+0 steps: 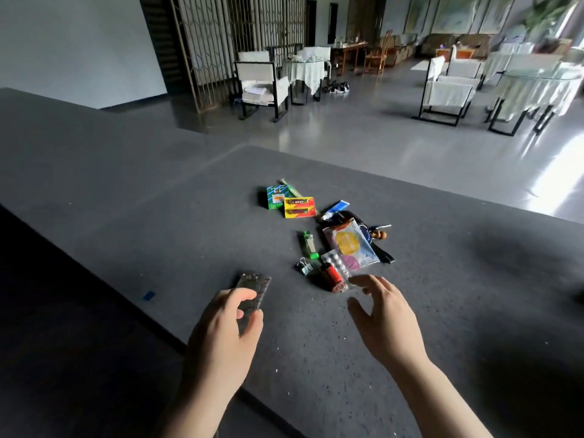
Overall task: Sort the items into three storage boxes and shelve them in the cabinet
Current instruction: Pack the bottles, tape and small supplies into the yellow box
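A pile of small items lies on the dark grey table (442, 311). My left hand (226, 330) grips a dark silvery blister pack (252, 290) between thumb and fingers, just above the table. My right hand (384, 314) hovers with spread fingers just short of a red battery-like cylinder (331, 275) and a white pill blister (335, 259). Beyond these lie a binder clip (304, 266), a green-capped bottle (309, 245), a colourful pouch (350, 246), a blue-white tube (335, 209), a yellow-red box (299, 207) and a green box (276, 196). No storage boxes are in view.
Keys and dark straps (377, 235) sit behind the pouch. The table's left edge (126, 298) drops to a dark lower surface with a blue tape mark (148, 295). Chairs (262, 83) and cloth-covered tables (537, 86) stand far off on the shiny floor.
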The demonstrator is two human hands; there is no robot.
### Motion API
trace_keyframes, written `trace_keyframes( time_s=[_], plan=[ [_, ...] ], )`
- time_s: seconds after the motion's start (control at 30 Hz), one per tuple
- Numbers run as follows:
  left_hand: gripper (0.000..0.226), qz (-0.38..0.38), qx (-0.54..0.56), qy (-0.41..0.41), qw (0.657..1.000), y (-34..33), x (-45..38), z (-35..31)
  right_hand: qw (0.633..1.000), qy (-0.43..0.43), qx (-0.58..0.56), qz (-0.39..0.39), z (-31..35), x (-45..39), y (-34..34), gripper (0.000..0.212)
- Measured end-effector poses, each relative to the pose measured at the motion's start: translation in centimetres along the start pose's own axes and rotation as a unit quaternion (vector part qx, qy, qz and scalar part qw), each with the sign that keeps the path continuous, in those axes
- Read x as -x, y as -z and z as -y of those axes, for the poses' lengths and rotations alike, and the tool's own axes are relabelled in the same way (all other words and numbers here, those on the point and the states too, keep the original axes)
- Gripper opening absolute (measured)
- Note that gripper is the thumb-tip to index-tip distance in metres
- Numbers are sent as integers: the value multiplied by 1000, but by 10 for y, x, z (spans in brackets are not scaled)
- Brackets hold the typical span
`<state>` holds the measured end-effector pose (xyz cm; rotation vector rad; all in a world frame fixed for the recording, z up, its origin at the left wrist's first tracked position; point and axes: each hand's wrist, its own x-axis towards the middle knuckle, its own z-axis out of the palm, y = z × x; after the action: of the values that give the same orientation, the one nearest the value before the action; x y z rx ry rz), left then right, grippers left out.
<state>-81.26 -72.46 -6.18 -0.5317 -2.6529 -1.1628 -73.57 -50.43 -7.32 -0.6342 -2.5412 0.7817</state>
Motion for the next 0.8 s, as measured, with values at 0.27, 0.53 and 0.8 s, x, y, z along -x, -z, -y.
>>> trace_keyframes(
  time_s=[0.27, 0.53, 0.8],
  plan=[
    [18, 117, 9, -19, 993, -50, -87, 22, 995, -51, 69, 53, 8, -64, -67, 54],
    [35, 222, 21, -135, 965, -133, -199, 25, 982, -125, 139, -21, 6, -77, -111, 57],
    [83, 358, -50, -176, 916, -187, -227, 32, 972, -166, 100, -130, 14, -77, -106, 48]
  ],
)
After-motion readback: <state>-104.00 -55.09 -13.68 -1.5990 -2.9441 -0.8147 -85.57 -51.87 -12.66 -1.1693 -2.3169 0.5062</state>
